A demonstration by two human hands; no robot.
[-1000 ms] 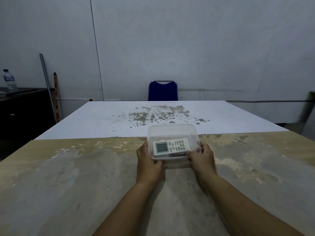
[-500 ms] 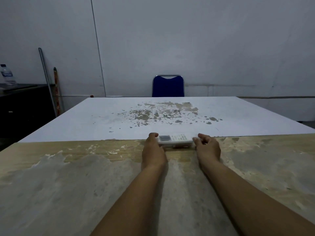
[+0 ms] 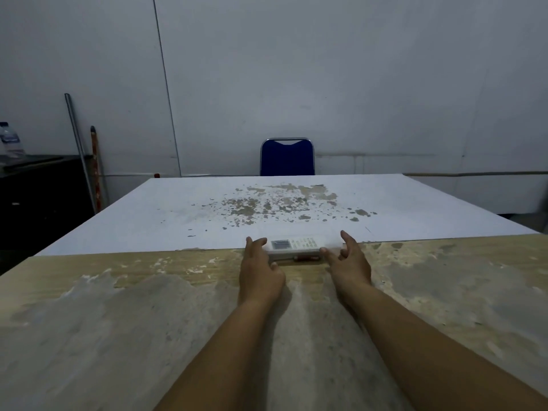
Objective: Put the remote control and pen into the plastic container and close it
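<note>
The clear plastic container (image 3: 331,244) lies flat on the table, seen low and almost edge-on. Inside it the white remote control (image 3: 299,243) shows its grey screen and buttons. Below the remote, a thin reddish pen (image 3: 304,258) is visible along the container's near side. My left hand (image 3: 258,266) wraps the container's left end, fingers behind and thumb in front. At the right end, my right hand (image 3: 350,264) has its fingers spread and lifted, with only the thumb touching. Whether the lid is pressed fully shut I cannot tell.
The worn wooden table (image 3: 118,321) meets a white board (image 3: 166,215) with flaked patches just behind the container. A blue chair (image 3: 287,158) stands at the far side. At the left are a dark cabinet (image 3: 38,188) with a water bottle (image 3: 10,140) and two leaning poles (image 3: 80,152).
The container, held up and tilted toward me a second ago, has been set down flat on the table farther away. My right hand's fingers have since spread off it.
</note>
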